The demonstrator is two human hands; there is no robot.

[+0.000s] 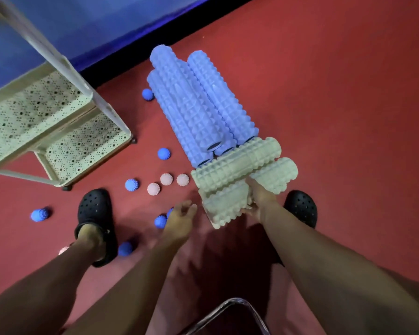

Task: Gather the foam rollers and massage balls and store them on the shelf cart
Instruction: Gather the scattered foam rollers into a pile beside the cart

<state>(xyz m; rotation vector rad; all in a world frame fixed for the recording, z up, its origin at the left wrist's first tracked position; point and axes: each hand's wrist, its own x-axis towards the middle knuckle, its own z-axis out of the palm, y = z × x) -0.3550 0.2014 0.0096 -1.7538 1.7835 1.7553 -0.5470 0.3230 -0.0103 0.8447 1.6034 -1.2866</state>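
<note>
Lying on the red floor (336, 93) are seven foam rollers by my count: four blue rollers (191, 105) stacked side by side, running from the far wall toward the person, and three pale green rollers (237, 163) piled across their near ends. The right hand (260, 199) is on the green pile, its fingers reaching between the rollers; it looks curled round the nearest one, though the grip is partly hidden. The left hand (182, 215) hovers above the floor just left of the green pile, fingers loosely spread and holding nothing.

Massage balls are scattered on the floor to the left of the rollers. Three pink balls (166, 179) sit close together near the green pile, and a bit of pink shows beside the left shoe, too hidden to tell what it is. Blue balls (163, 154) number at least seven: one far, beside the blue stack, one in the middle, one near the pink group, one far left, two partly hidden behind the left hand, and one by the left shoe.

A cream shelf cart (58, 122) with perforated shelves stands at the left, nothing on the shelves that show. The person wears two black clogs (96, 209), one on each side of the hands.
</note>
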